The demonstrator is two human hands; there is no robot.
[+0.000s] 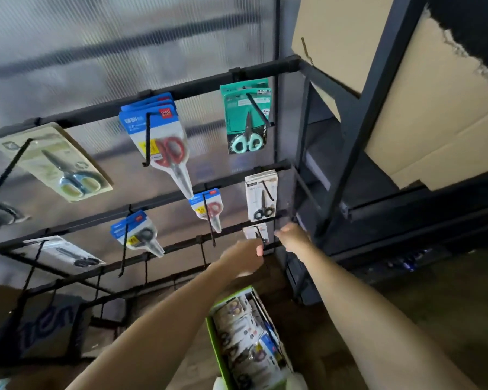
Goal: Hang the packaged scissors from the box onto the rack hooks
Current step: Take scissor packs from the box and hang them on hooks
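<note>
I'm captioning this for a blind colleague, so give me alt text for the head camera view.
Both hands, left hand and right hand, reach to a small white scissors pack at a low hook on a black rack. More packaged scissors hang above, and a green box of packs sits below.

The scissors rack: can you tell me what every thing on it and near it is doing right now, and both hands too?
Green box: open, packs still inside.
White pack: on the low hook, between both hands.
Left hand: reaching at that hook, grip unclear.
Right hand: reaching beside the pack, grip unclear.
Teal pack: hanging.
Red-handled pack: hanging.
Black-handled pack: hanging.
Cardboard boxes: on the shelf, torn edge.
</note>
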